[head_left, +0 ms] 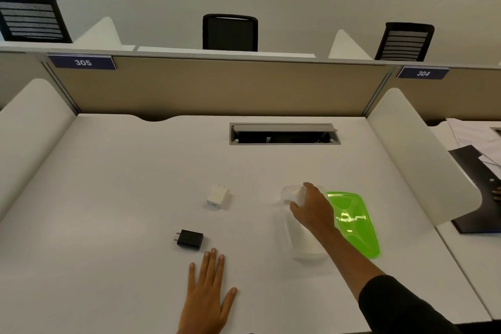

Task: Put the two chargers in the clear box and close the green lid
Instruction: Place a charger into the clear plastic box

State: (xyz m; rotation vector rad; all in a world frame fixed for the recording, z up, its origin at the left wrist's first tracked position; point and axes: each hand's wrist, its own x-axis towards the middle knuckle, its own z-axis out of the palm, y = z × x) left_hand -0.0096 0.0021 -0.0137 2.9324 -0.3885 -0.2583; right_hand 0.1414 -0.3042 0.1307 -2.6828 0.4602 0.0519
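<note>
A person seated at a white desk [108, 198] holds a white charger [296, 195] in the right hand [311, 210], fingers closed around it, above the far end of the clear box [303, 241], its plug end turned left toward the desk's centre. The clear box lies right of centre with its long axis running from the near edge away toward the back partition [217, 84]; the green lid [352, 222] sits open and flat on the desk, touching the box's right side and stretched along the same line. Three chargers can be counted: the white one in the hand, a second white charger [218, 196] lying free near the middle of the desk with its two prongs pointing away toward the partition, and one black charger [189, 239] lying nearer the person, its long axis across the desk and its prongs pointing left. The left hand [206, 295] rests palm down on the desk, fingers spread and gripping nothing, its fingertips just short of the black charger. One open cable hatch [284, 134] is set into the desk's far side. Two number plates, 305 [82, 62] and 304 [423, 73], are fixed to the partition, and three black chairs [230, 32] stand beyond it. Papers [477, 141] lie on the neighbouring desk at right.
</note>
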